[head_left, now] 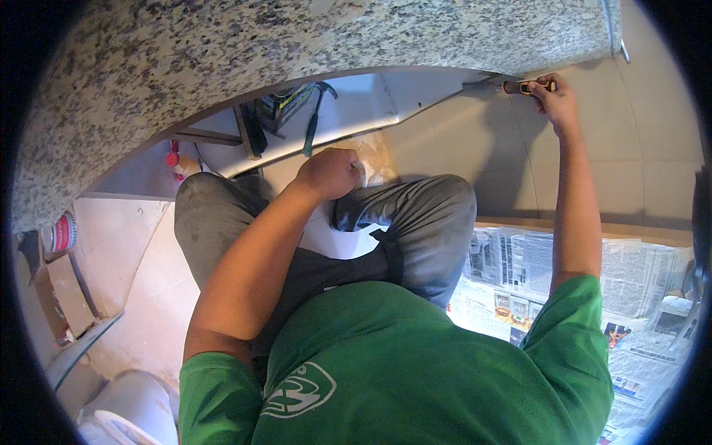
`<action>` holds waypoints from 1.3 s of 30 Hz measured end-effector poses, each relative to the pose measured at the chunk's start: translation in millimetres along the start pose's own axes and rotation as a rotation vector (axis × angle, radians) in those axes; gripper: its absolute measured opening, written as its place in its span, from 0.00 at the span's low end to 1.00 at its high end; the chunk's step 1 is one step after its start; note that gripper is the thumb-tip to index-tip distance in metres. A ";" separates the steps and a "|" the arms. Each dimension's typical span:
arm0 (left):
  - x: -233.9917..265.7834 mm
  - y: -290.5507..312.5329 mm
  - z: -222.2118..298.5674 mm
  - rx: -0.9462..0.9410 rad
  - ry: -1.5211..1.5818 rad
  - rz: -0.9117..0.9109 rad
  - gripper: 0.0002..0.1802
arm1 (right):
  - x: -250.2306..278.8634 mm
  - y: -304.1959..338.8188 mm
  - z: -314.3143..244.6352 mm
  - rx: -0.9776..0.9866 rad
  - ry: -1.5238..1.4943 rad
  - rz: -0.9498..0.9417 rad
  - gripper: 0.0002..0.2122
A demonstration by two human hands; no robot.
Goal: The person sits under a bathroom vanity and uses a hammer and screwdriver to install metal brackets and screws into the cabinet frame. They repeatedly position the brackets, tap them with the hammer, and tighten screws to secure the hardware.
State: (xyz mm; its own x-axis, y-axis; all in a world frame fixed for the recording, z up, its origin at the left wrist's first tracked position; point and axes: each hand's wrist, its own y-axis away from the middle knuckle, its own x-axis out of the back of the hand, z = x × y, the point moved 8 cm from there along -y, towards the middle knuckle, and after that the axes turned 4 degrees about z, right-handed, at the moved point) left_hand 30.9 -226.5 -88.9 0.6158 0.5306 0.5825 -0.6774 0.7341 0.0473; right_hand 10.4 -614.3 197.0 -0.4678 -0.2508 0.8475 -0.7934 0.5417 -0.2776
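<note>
My right hand (555, 102) reaches up under the front edge of the granite countertop (311, 37), at the far right. Its fingers are wrapped round a hand tool with a black-and-yellow handle (525, 87). The tool points left along the tiled wall; its working end is too dim to name. Above my lap, between the knees, my left hand (332, 175) is closed, and whatever it may hold is hidden. A claw hammer (315, 119) with a green handle lies just beyond that hand, on the pale surface under the countertop.
Dark tools (256, 122) lie beside the hammer on the left. A red-capped bottle (176, 161) is near my left knee. Newspaper sheets (512, 274) cover the right side. Further left are a red-and-white can (64, 233), a glass sheet (81, 348) and a white rounded container (133, 408).
</note>
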 end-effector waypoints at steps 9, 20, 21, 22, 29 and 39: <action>-3.2 0.4 -4.2 0.009 0.015 -0.017 0.16 | -4.9 -4.3 5.2 -0.001 -0.029 -0.028 0.10; 2.0 2.8 1.1 0.001 -0.001 -0.026 0.17 | -6.2 -2.4 6.0 -0.034 0.018 -0.066 0.10; 2.2 2.6 0.3 0.007 -0.001 -0.019 0.17 | -6.7 -3.1 7.9 -0.042 0.030 -0.075 0.10; 2.4 2.2 -0.4 0.012 0.000 -0.012 0.17 | -7.0 -3.0 9.6 -0.049 0.000 -0.066 0.11; -0.8 1.7 -3.7 0.019 -0.024 -0.036 0.17 | -5.8 -6.8 7.2 -0.057 0.000 -0.055 0.11; -2.2 1.1 -6.6 -0.017 -0.071 -0.023 0.16 | -9.7 -11.8 11.4 -0.045 0.015 -0.083 0.10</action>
State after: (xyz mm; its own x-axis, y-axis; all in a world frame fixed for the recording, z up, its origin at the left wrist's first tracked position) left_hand 31.5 -224.1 -95.6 0.6008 0.4821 0.6376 -0.6558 0.7534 0.0483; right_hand 19.8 -627.4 186.9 -0.3945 -0.2846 0.8737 -0.8108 0.5551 -0.1853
